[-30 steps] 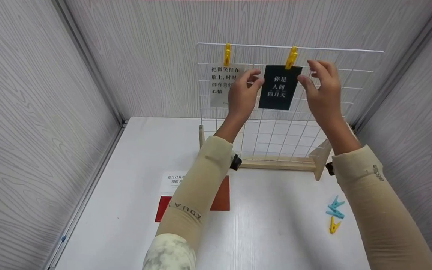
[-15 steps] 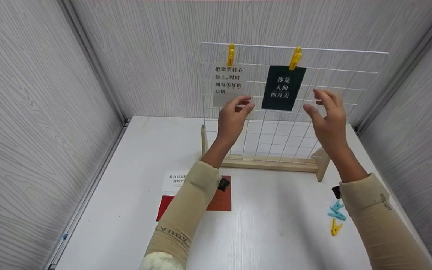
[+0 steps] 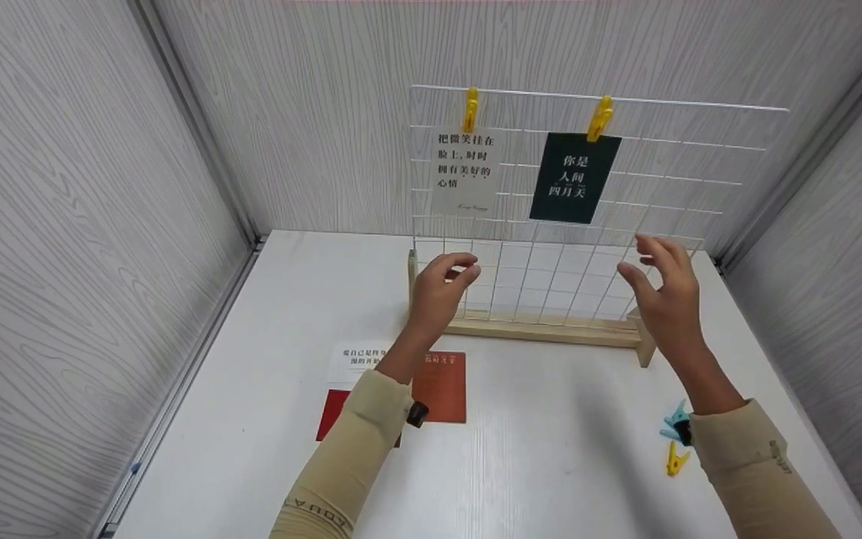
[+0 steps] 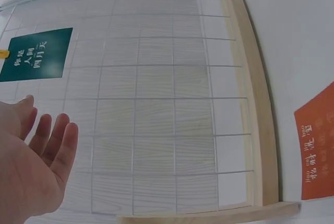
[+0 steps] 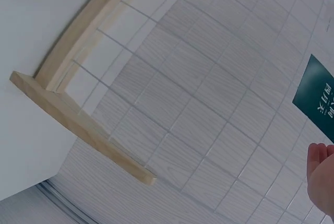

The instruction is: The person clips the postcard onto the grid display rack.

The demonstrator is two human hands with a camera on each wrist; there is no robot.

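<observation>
A dark green card point(image 3: 575, 178) with white characters hangs on the white wire grid point(image 3: 521, 258), held at its top by a yellow clothespin point(image 3: 600, 118). To its left a white card point(image 3: 465, 172) hangs from another yellow clothespin point(image 3: 471, 110). Below the white card, my left hand point(image 3: 438, 293) is lifted with loosely bent fingers and nothing in them. My right hand point(image 3: 667, 299) is in the air below and right of the green card, its fingers relaxed and holding nothing. The left wrist view shows the green card point(image 4: 37, 56) beyond my left hand point(image 4: 39, 156).
On the table lie an orange-red card point(image 3: 442, 389), a white card point(image 3: 356, 363) and a red card point(image 3: 332, 413), partly behind my left arm. Blue clothespins point(image 3: 675, 413), partly covered by my right wrist, lie near a yellow one point(image 3: 675, 460). A wooden base point(image 3: 543, 331) supports the grid.
Both hands have come away from the green card and moved down towards me. The card stays hanging from its clothespin. The view has shifted slightly.
</observation>
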